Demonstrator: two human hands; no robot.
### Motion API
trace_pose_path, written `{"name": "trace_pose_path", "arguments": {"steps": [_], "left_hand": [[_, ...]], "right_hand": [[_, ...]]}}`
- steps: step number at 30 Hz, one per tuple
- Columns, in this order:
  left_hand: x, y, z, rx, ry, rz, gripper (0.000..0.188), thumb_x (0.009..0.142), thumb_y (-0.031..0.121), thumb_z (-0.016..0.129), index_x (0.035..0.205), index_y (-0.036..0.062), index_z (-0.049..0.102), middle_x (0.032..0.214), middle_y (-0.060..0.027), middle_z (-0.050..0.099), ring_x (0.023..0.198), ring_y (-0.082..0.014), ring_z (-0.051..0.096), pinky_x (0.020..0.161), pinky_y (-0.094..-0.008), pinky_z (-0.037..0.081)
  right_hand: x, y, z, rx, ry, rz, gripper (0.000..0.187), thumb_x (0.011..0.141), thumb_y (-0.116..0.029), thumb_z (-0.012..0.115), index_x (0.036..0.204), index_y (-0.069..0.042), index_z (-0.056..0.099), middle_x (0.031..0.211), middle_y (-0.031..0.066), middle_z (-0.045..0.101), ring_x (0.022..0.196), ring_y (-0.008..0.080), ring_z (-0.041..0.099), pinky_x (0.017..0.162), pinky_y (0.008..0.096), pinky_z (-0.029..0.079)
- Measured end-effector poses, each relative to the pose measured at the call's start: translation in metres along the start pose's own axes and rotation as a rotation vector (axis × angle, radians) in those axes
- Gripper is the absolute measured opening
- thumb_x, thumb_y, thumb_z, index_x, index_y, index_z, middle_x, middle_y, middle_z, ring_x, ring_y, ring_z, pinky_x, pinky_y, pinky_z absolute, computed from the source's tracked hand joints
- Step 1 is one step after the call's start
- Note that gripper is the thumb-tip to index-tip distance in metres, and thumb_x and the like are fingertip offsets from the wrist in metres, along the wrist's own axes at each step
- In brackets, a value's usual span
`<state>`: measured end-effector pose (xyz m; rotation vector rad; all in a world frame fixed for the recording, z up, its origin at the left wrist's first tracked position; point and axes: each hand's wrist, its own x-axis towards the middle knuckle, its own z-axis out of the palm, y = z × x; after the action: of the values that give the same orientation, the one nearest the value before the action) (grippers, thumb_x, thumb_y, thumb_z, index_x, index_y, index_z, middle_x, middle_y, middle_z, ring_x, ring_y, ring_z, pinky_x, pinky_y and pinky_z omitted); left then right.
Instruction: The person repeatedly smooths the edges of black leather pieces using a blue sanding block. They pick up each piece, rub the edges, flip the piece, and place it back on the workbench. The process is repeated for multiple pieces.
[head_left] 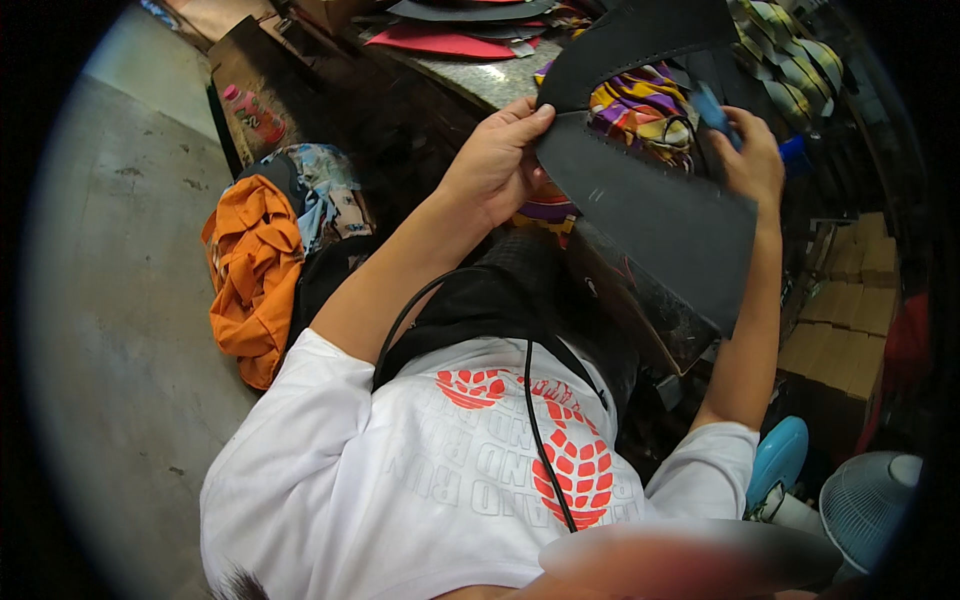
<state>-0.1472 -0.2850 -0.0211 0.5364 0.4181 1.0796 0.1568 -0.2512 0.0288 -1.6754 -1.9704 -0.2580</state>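
My left hand [495, 160] pinches the edge of a black flat panel [655, 215], thumb on top. The panel looks like leather or stiff sheet and has a curved upper part with a dotted stitch line. Beyond the panel's edge lies bunched purple, yellow and white patterned cloth [640, 105]. At the panel's right side, my right hand [755, 165] is closed round a slim light-blue tool [712, 108], smeared by motion, so its kind is unclear. Part of the panel hangs in front of my right forearm.
Black and red cut pieces [460, 38] are stacked on the table at the back. Orange cloth [255, 275] lies at left, near a pink-capped bottle [255, 115]. Yellow-patterned strips [795, 65] hang at far right. Small cardboard boxes [840, 310] and a fan [870, 500] stand at right.
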Motion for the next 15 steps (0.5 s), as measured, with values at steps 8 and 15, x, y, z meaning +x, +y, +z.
{"name": "trace_pose_path", "arguments": {"steps": [8, 15], "left_hand": [[-0.002, -0.013, 0.009, -0.102, -0.056, -0.011, 0.020, 0.100, 0.011, 0.057, 0.118, 0.0041, 0.057, 0.104, -0.0092, 0.069, 0.091, -0.0165, 0.071, 0.080, -0.0318, 0.060], [0.003, -0.021, 0.017, -0.079, -0.016, -0.003, 0.021, 0.101, 0.013, 0.056, 0.120, 0.0050, 0.059, 0.106, -0.0096, 0.070, 0.091, -0.0174, 0.072, 0.079, -0.0302, 0.062]], "right_hand": [[-0.058, -0.080, -0.024, 0.233, 0.150, -0.177, 0.043, 0.083, -0.008, 0.072, 0.124, -0.022, 0.069, 0.092, 0.0077, 0.070, 0.083, 0.0238, 0.070, 0.070, 0.0333, 0.054], [-0.071, -0.113, -0.013, 0.347, 0.169, -0.248, 0.045, 0.069, -0.002, 0.076, 0.112, -0.017, 0.076, 0.087, 0.0046, 0.067, 0.074, 0.0211, 0.067, 0.065, 0.0299, 0.054]]}}
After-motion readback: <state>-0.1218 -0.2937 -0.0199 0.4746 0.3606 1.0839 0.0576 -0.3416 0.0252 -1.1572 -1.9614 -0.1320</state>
